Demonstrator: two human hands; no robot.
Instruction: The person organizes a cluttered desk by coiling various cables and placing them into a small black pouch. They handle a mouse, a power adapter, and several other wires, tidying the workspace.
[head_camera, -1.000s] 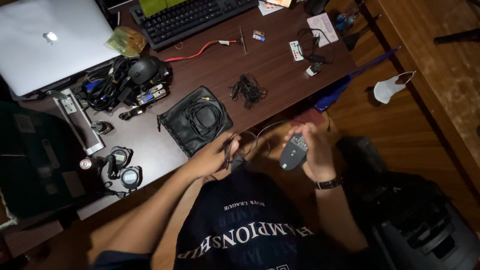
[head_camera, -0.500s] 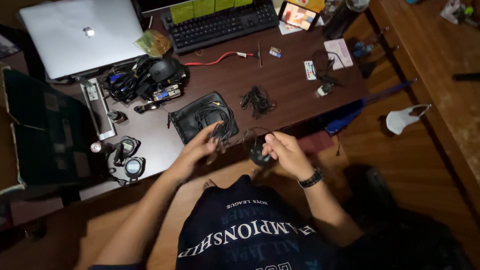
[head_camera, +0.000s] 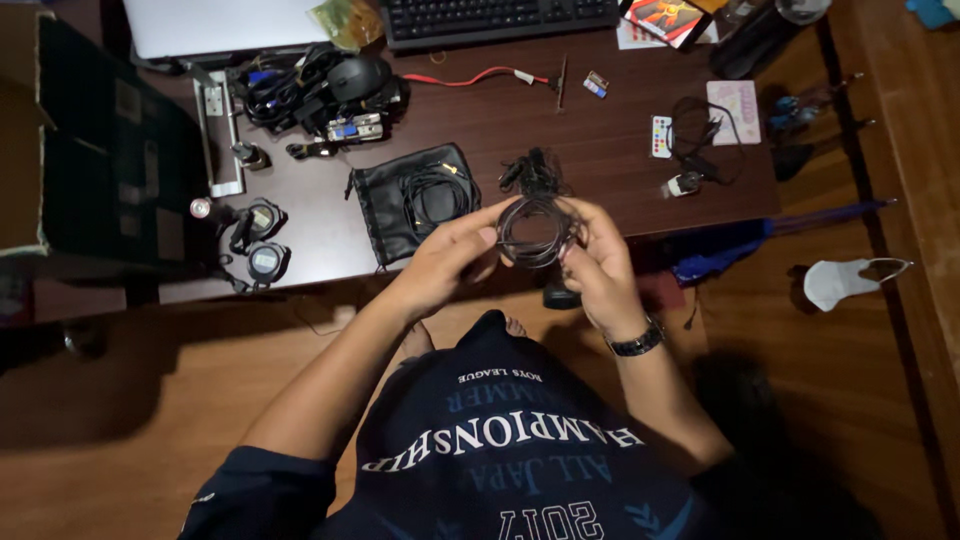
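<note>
- Cable coil (head_camera: 537, 230): black, wound into a ring with its opening facing up toward the camera; no clear long axis. Held just off the desk's (head_camera: 560, 120) near edge.
- Left hand (head_camera: 450, 255): fingers pinch the coil's left side.
- Right hand (head_camera: 600, 260): grips its right side.
- Black pouch (head_camera: 385, 205): on the desk, left of the coil.
- Open floor lies right of the coil.

I am sitting at a home desk setup, a dark wooden bench (head_camera: 560, 120) on a wooden floor (head_camera: 150, 400), crowded with a closed silver laptop (head_camera: 220, 25), a black keyboard (head_camera: 500, 15), a tangle of cables (head_camera: 290, 85) and two stopwatches (head_camera: 262, 240).
</note>
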